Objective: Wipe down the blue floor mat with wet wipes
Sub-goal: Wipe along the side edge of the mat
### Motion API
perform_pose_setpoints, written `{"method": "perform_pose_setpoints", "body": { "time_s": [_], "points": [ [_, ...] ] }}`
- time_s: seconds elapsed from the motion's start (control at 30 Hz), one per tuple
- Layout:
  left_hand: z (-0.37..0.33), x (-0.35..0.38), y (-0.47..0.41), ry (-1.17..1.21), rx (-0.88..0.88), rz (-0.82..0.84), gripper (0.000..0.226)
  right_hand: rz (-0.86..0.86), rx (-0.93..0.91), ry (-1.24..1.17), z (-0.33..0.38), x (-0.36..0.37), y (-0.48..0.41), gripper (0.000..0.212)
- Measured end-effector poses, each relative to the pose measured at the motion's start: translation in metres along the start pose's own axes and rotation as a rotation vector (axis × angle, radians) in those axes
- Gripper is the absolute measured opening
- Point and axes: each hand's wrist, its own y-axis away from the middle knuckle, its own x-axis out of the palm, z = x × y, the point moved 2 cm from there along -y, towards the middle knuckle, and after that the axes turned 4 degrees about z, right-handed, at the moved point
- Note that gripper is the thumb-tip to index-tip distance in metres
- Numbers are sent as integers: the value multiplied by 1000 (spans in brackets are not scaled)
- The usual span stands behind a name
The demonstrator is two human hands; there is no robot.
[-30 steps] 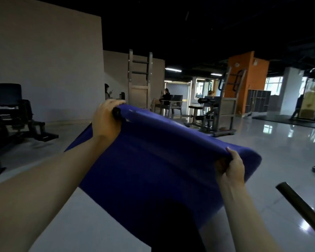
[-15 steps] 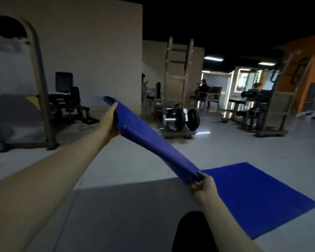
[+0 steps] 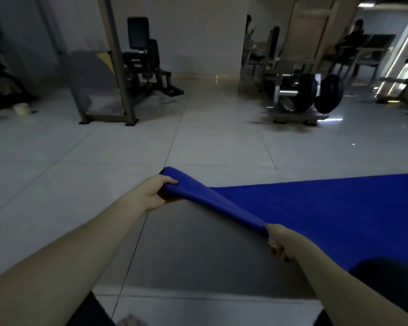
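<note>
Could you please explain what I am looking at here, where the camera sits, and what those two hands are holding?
There is no machine here: a person wears one wide-angle camera on the head, looking forward and down, so both bare arms reach into the picture from below. The left hand and the right hand each grip one end of the near edge of a blue floor mat, lifting that edge off the floor. The rest of the mat lies flat on the pale tiled floor to the right. Behind stand gym machines, among them a barbell rack with black weight plates. No wet wipes are in view, so wiping has not begun.
</note>
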Motion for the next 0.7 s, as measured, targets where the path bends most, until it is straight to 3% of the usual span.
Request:
{"method": "perform_pose_setpoints", "body": {
  "time_s": [0.07,0.1,0.17,0.27,0.43,0.57,0.7],
  "points": [
    [8,-11,-10,-94,-48,32,41,-19,-134,163,15,30,13,53],
    [12,-13,-13,-157,-80,56,39,-35,-285,177,28,47,20,46],
    [15,-16,-18,-288,-137,92,33,-45,-603,49,57,84,42,30],
    [11,-22,-29,-485,-203,88,22,-34,-900,-27,102,139,70,24],
    [17,-57,-48,-762,-317,79,13,-62,-1052,102,106,220,51,40],
    [63,-94,-67,-733,-440,68,15,-92,-1061,176,72,273,10,11],
    [108,-132,-97,-655,-509,-52,9,-226,-1219,472,49,315,-33,12]
  ]
}}
